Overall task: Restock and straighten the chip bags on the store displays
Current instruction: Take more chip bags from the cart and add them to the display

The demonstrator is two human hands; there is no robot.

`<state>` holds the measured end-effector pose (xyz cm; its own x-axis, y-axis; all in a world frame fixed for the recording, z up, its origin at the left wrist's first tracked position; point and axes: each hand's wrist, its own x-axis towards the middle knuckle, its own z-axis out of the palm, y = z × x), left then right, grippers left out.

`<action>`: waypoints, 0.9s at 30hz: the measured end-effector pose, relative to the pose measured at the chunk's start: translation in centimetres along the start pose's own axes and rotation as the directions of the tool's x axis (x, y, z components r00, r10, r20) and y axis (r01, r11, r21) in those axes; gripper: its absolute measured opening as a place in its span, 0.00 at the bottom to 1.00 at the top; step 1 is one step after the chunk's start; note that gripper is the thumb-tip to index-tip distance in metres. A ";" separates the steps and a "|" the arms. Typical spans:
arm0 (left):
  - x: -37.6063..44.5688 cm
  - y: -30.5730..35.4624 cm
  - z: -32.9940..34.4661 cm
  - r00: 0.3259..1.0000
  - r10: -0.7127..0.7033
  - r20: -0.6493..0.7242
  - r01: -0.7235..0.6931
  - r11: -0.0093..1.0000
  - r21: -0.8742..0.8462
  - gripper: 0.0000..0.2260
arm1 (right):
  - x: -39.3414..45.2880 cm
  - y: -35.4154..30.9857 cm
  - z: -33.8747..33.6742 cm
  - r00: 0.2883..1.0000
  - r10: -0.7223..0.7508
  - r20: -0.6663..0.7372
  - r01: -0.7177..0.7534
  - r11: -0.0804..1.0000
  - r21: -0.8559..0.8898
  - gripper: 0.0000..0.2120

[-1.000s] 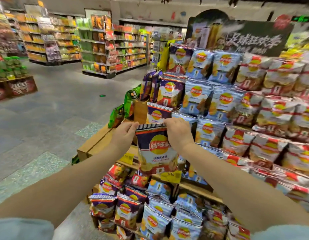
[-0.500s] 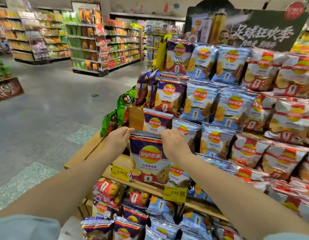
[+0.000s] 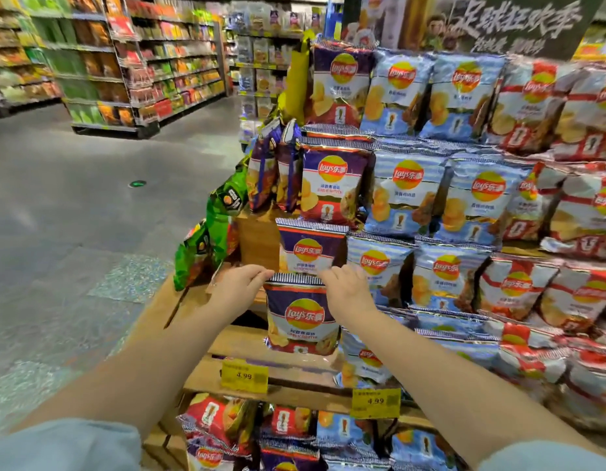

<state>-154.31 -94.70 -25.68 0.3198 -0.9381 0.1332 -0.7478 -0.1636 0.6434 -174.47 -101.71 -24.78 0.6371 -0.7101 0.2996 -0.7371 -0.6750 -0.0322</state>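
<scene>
Lowered purple bag (image 3: 303, 317) onto shelf (image 3: 237, 341); left hand (image 3: 238, 288), right hand (image 3: 345, 288) pinch its top corners, fingertips hidden.

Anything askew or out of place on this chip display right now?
Yes. Green chip bags hang tilted off the display's left corner, out of line with the front-facing rows. Two purple bags beside them stand edge-on. The left hand and right hand pinch the top of a purple Lay's bag on the wooden shelf.

Stood at ten o'clock: stocked grocery shelves (image 3: 132, 62) across grey floor (image 3: 74, 198). Hung at one o'clock: dark promotional sign (image 3: 519, 25).
</scene>
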 end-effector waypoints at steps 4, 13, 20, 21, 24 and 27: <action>1.4 -1.7 1.4 0.999 -0.010 0.032 0.011 0.999 -0.048 0.14 | 0.8 -0.3 2.8 0.996 0.064 0.057 -0.066 0.998 0.019 0.20; 3.9 -4.9 3.6 0.986 -0.033 0.163 0.051 0.992 -0.112 0.13 | 2.6 0.1 6.3 0.953 0.129 0.274 -0.114 0.991 -0.069 0.19; 5.6 -5.8 4.8 0.972 -0.076 0.222 0.108 0.985 -0.135 0.12 | 3.8 0.6 7.6 0.931 0.133 0.340 -0.089 0.986 -0.142 0.18; 5.7 -5.9 4.9 0.970 -0.088 0.228 0.120 0.984 -0.131 0.13 | 4.0 0.7 7.9 0.928 0.136 0.346 -0.088 0.985 -0.151 0.18; 6.2 -6.3 5.6 0.963 -0.106 0.246 0.146 0.978 -0.149 0.13 | 4.4 1.0 8.8 0.921 0.148 0.360 -0.095 0.982 -0.162 0.19; 6.8 -6.6 6.1 0.953 -0.129 0.273 0.176 0.972 -0.156 0.14 | 5.0 1.0 9.6 0.911 0.166 0.378 -0.109 0.980 -0.166 0.21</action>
<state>-150.78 -101.81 -33.58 0.2425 -0.9565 -0.1620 -0.5800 -0.2768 0.7661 -169.82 -107.87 -32.45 0.5434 -0.8343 -0.0932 -0.8294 -0.5507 0.0937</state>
